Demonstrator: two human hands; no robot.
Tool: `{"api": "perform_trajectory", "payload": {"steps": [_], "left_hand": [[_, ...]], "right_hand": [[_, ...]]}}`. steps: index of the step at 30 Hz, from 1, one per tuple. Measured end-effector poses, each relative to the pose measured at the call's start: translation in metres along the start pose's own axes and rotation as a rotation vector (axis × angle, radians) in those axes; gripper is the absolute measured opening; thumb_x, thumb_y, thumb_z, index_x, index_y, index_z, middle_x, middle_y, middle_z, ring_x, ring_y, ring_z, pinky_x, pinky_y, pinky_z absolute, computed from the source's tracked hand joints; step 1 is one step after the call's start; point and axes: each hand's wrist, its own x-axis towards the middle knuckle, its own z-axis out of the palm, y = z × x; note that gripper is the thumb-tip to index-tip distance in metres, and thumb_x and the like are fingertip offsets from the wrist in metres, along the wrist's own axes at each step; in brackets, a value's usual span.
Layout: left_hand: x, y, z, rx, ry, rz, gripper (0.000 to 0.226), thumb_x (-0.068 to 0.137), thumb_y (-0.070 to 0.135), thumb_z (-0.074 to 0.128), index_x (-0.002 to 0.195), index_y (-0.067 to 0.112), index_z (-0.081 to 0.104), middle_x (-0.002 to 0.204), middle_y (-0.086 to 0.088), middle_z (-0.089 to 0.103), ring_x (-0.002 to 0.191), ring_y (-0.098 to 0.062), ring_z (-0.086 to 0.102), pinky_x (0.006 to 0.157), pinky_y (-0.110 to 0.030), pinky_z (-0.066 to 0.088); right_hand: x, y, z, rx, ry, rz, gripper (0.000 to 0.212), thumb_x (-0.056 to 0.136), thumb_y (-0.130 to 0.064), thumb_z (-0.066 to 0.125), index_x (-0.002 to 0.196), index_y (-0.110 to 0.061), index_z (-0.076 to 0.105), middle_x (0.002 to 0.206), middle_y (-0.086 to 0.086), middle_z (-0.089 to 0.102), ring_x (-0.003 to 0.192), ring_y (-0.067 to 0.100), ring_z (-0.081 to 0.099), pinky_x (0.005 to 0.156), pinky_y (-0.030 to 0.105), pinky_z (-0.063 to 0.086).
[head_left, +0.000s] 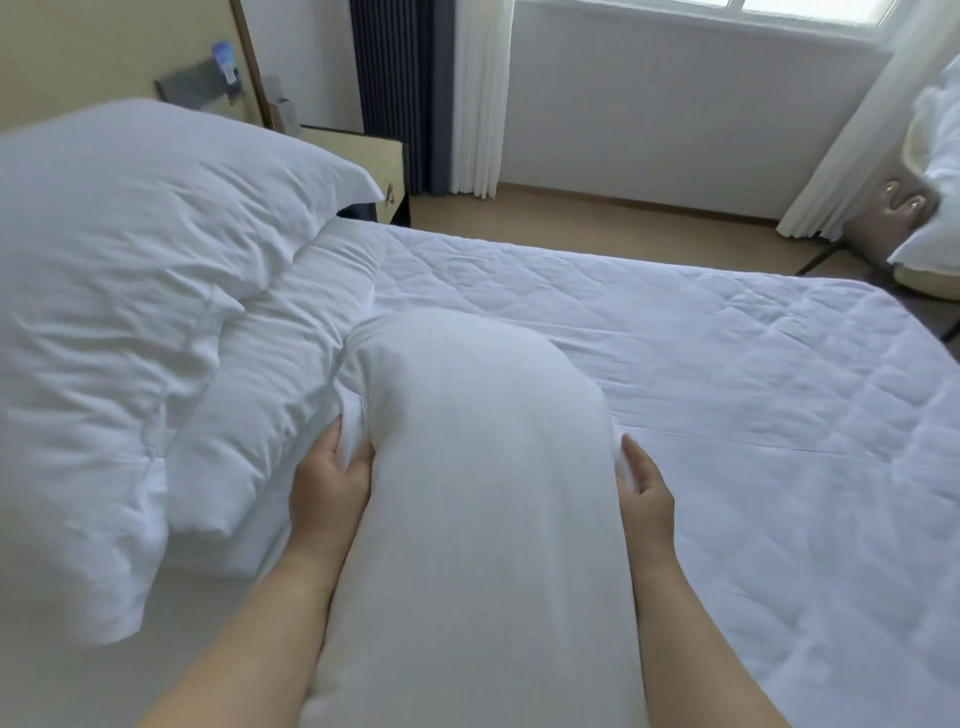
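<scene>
Gripping pillow (483, 467) sides: left hand (332, 480), right hand (645, 491), over bed (727, 384).

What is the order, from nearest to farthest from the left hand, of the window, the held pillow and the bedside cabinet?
1. held pillow, in the centre, gripped by the left hand.
2. bedside cabinet, beyond the bed, upper left.
3. window, on the far wall, top right.

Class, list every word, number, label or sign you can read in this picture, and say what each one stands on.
No text here can be read.
The blue card at upper left: any print on it is too small and blurred to read.
The white pillow being held: no label shows.
</scene>
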Motion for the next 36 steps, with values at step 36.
{"api": "perform_trajectory", "payload": {"steps": [36], "left_hand": [[-0.517, -0.067, -0.493, -0.082, 1.831, -0.062, 0.022, 0.086, 0.014, 0.060, 0.075, 0.034, 0.062, 0.057, 0.014, 0.056, 0.050, 0.011, 0.049, 0.048, -0.001, 0.035]], "right_hand": [[-0.641, -0.043, 0.215, 0.084, -1.723, -0.677, 0.051, 0.089, -0.003, 0.054, 0.136, -0.020, 0.044, 0.126, -0.013, 0.046, 0.115, -0.002, 0.040, 0.087, 0.004, 0.028]]}}
